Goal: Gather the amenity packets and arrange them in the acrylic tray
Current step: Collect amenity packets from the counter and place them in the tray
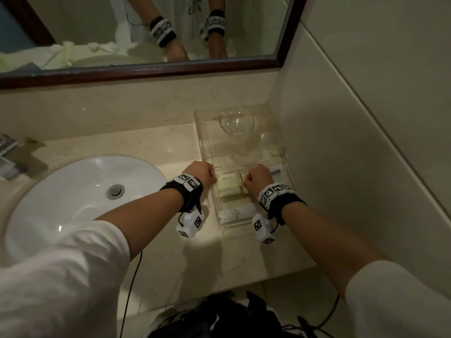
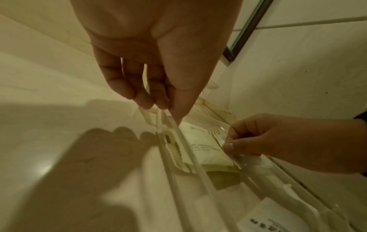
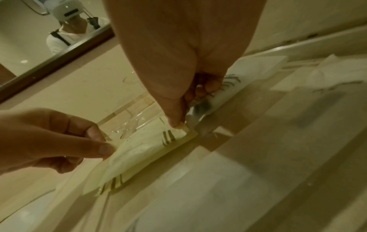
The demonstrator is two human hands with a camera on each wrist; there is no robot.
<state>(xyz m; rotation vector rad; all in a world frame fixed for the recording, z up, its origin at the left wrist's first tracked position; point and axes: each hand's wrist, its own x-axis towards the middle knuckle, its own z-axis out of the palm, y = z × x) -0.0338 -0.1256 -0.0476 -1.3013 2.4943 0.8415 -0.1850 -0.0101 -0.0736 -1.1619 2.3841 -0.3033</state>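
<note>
Counter: pale marble-look vanity top point(image 1: 156, 145), lit warm and dim, running from the left edge to the tiled wall point(image 1: 366, 118) on the right.
Basin: round white sink point(image 1: 73, 196) set into the counter at left, with a metal drain; part of a tap shows at the far left.
Mirror: dark-framed mirror point(image 1: 146, 28) above the backsplash, reflecting both wrists and their bands.
Tray: clear acrylic tray point(image 1: 290, 167) in the right corner against the wall, with a glass bowl point(image 1: 237, 123) in its far part.
Packets: cream amenity packet point(image 1: 230, 187) with striped ends lies in the tray's middle; a white packet point(image 1: 235, 213) lies nearer; another shows at the tray's right side under the right hand.
Left hand: left hand point(image 1: 201, 173) at the tray's left wall, thumb and fingertips pinching the cream packet's left edge.
Right hand: right hand point(image 1: 260, 178) with fingers curled, thumb and forefinger pinching the same packet's right end.
</note>
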